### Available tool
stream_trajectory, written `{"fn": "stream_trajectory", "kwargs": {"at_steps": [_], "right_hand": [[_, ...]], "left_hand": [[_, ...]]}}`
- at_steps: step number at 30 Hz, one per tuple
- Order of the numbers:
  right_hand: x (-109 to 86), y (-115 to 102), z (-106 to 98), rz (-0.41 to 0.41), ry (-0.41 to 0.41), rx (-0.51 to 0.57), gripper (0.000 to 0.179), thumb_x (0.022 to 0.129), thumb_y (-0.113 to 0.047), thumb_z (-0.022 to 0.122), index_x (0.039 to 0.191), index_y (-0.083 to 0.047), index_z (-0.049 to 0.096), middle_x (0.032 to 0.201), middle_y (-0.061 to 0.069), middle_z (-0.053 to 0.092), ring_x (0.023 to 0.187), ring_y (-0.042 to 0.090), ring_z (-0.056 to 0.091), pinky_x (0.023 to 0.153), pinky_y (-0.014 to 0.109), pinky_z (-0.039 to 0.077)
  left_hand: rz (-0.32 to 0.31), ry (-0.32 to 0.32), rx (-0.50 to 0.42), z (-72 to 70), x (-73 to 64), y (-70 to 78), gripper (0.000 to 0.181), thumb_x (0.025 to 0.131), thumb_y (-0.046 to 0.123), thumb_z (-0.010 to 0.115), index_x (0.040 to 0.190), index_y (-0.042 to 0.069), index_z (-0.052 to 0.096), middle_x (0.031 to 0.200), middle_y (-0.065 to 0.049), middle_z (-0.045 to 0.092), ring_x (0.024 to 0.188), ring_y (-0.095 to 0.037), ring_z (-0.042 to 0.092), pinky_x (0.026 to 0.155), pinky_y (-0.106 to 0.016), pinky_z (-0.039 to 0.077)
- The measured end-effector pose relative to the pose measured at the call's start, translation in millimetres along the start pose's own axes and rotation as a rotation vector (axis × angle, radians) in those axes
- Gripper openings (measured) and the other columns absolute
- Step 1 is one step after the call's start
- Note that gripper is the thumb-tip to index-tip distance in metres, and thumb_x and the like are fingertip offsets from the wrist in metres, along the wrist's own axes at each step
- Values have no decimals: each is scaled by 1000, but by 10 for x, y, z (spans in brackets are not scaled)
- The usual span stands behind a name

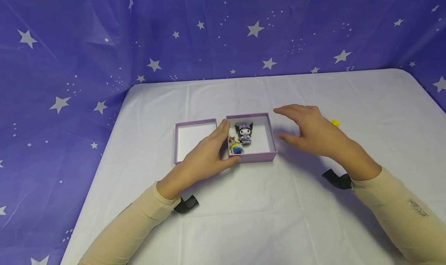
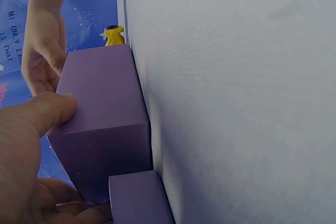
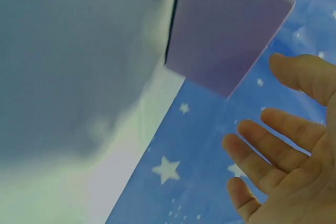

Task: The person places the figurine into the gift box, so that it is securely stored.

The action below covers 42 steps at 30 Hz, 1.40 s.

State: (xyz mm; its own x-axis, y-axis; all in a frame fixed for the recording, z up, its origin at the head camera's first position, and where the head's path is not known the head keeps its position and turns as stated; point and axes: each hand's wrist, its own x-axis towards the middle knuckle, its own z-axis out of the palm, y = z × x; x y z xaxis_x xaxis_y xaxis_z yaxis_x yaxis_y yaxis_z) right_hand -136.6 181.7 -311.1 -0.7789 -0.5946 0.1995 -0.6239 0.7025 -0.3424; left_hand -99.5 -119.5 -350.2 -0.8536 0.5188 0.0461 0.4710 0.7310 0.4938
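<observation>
A purple open box (image 1: 258, 157) with a white inside sits mid-table. In it lie a figurine with a black hood and purple bow (image 1: 245, 133) and, by its front left corner, a smaller figurine in yellow and blue (image 1: 235, 146). My left hand (image 1: 205, 156) holds the box at that corner, its thumb (image 2: 55, 109) on the front wall and its fingers along the left side. To the right of the box, my right hand (image 1: 306, 129) hovers with spread fingers and nothing in it. The right wrist view shows its palm (image 3: 299, 182) apart from the box.
Left of the box, a shallower purple tray or lid (image 1: 176, 143) with a white inside is partly covered by my left hand. A small yellow object (image 1: 335, 123) shows behind my right hand. A white cloth covers the table (image 1: 244, 218), and a starry purple curtain (image 1: 216, 48) hangs behind.
</observation>
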Motion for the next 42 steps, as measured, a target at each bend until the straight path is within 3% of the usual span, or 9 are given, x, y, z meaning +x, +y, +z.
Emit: {"fn": "stream_trajectory", "kwargs": {"at_steps": [6,11,16,20,29,37,42], "right_hand": [[-157,188,-74,40,15,1,65,79,-15,78,137,-4,52,134,12,56,121,32,53,98,56,38],[-296,322,-160,161,-72,4,72,80,-14,77,144,-5,44,142,16,47,128,37,44,101,60,34],[-428,505,-228,268,-144,1,78,81,-16,77,148,-7,38,146,19,39,119,36,47,101,58,35],[-503,670,-238,307,-166,-20,81,80,-18,79,147,-5,37,143,23,39,115,37,47,97,59,38],[-665,937,-295,364,-261,-5,85,75,-17,83,145,-2,39,146,26,36,131,47,35,103,64,30],[-717,1043,-278,342,-285,-28,70,78,-9,78,139,4,46,132,26,51,119,42,48,98,61,37],[-697,1036,-238,297,-222,-54,64,76,-9,80,133,3,54,120,19,57,106,34,55,92,56,43]], "left_hand": [[-7,-5,-1,1,-4,-1,103,86,52,68,155,0,12,161,-15,12,146,-21,13,116,-35,19],[-6,-5,0,7,2,1,102,86,52,68,155,1,12,161,-14,12,146,-19,13,116,-35,19],[-9,-7,1,9,8,7,102,86,52,68,155,1,12,161,-14,11,146,-20,13,116,-35,19],[-10,-6,1,9,9,11,102,87,52,68,155,1,12,161,-14,11,146,-20,13,116,-35,19],[-13,-8,3,3,6,8,102,87,53,67,155,1,11,161,-14,11,146,-19,12,116,-35,19],[-12,-9,0,14,11,-2,102,87,52,67,155,1,11,161,-14,11,146,-18,11,116,-34,19],[-11,-8,-4,17,7,-2,102,87,52,67,155,1,11,161,-14,11,146,-18,11,116,-34,18]]}}
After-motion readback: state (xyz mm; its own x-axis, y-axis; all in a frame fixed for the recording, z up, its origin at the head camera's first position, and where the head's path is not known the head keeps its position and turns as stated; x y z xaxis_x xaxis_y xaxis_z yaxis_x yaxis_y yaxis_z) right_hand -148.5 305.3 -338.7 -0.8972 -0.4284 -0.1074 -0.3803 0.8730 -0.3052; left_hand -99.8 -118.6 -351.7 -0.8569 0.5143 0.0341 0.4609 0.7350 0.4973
